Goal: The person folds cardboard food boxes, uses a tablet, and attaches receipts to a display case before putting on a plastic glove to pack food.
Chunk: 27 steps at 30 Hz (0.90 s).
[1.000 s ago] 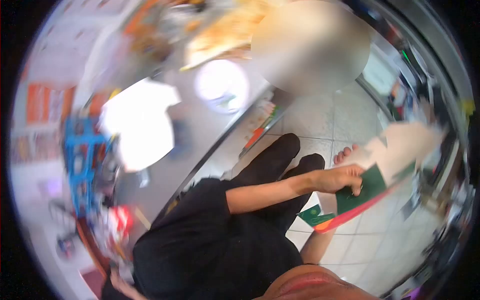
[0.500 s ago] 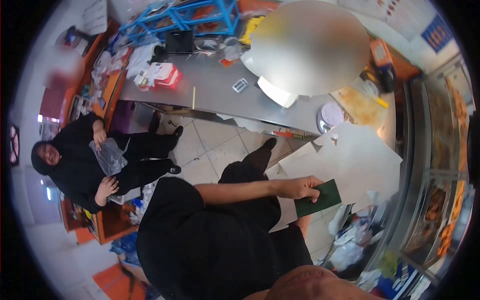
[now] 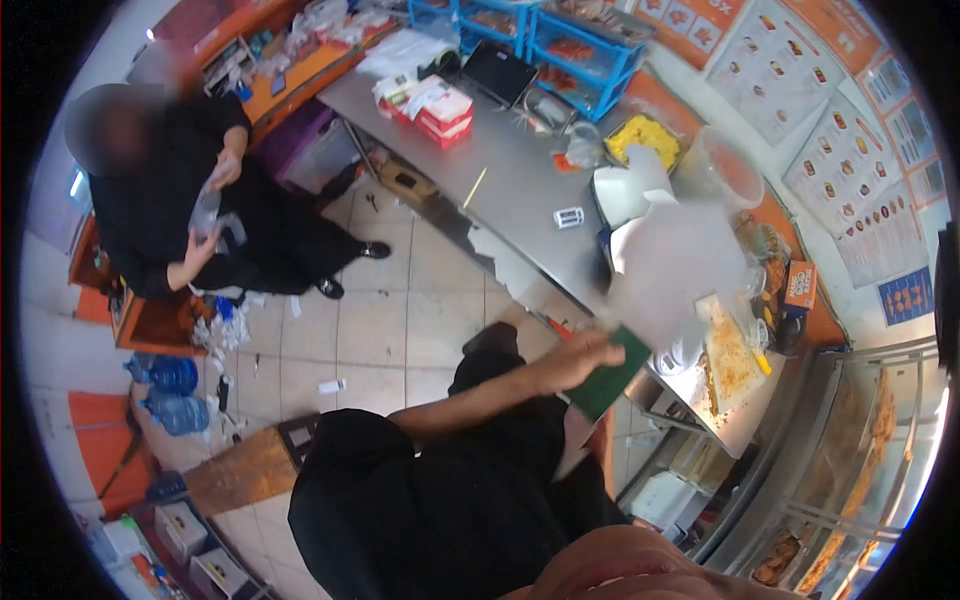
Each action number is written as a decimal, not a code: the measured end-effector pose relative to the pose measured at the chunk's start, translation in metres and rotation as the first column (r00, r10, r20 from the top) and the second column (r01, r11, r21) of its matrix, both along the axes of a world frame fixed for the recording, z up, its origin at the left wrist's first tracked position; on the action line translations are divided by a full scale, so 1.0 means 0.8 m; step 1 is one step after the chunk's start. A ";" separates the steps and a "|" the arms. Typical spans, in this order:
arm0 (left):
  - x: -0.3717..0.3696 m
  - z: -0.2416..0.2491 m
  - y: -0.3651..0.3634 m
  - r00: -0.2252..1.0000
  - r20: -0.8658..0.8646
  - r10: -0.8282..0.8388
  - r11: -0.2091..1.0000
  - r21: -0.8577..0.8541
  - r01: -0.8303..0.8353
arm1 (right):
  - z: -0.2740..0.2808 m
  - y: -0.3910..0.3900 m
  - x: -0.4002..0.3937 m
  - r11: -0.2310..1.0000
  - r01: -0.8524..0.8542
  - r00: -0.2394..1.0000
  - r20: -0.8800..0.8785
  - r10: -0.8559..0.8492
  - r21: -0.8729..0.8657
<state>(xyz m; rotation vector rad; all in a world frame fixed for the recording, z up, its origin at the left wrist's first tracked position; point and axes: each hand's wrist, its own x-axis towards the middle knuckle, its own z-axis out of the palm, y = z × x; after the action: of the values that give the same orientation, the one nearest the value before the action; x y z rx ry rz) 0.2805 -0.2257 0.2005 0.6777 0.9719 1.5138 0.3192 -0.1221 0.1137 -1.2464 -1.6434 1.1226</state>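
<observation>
My left hand grips the edge of a flat, dark green rectangular sheet, its fingers closed over the near side. A large pale sheet, smeared by blur, stands up just beyond the green one. A pale corner also shows beneath the green sheet. Of my right arm only a strip of forearm appears, under the green sheet; the hand itself is hidden behind the sheets.
A steel counter carries red-and-white boxes and a stained cutting board. At left a person in black handles a clear plastic bag. Glass food cases stand at right; water bottles stand on the floor.
My view has swung, showing more floor and wall. My left hand still holds the green sheet, now more tilted. The pale sheet has risen and shifted. The other person has brought the bag higher.
</observation>
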 end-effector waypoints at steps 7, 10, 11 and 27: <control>-0.072 0.041 -0.031 0.893 0.152 0.424 0.896 0.075 -0.439 | 0.196 -0.051 0.060 0.360 -0.797 0.489 0.169 0.856 0.485; -0.077 0.039 -0.036 0.840 0.137 0.525 0.839 0.081 -0.538 | 0.204 -0.063 0.061 0.305 -0.863 0.429 0.266 0.863 0.402; -0.078 0.035 -0.037 0.824 0.131 0.551 0.826 0.058 -0.561 | 0.203 -0.063 0.060 0.280 -0.860 0.412 0.255 0.875 0.427; -0.072 0.029 -0.086 0.869 0.036 0.493 0.869 0.022 -0.494 | 0.142 -0.111 0.052 0.701 -0.523 0.739 -0.152 0.656 0.484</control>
<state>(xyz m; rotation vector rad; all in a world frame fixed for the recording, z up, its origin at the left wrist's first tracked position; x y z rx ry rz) 0.2226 -0.2945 0.2237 0.4390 1.1594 1.9845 0.3610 -0.2107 0.2274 -0.2123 -1.9528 1.1776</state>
